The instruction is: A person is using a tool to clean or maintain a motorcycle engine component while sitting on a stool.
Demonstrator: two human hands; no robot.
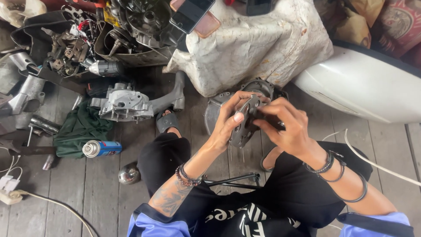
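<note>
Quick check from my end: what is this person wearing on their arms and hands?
Both hands are bare, no gloves. The left hand has a dark beaded bracelet at the wrist and a grey tattoo on the forearm. The right hand has several thin black bands at the wrist, plus one looser black ring further up. Short blue sleeves with dark trim cover both upper arms.

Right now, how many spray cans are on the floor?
1. The spray can lies on its side on the floor planks, beside the green cloth, off to the side of the left hand. Others may be hidden in the parts pile.
</note>
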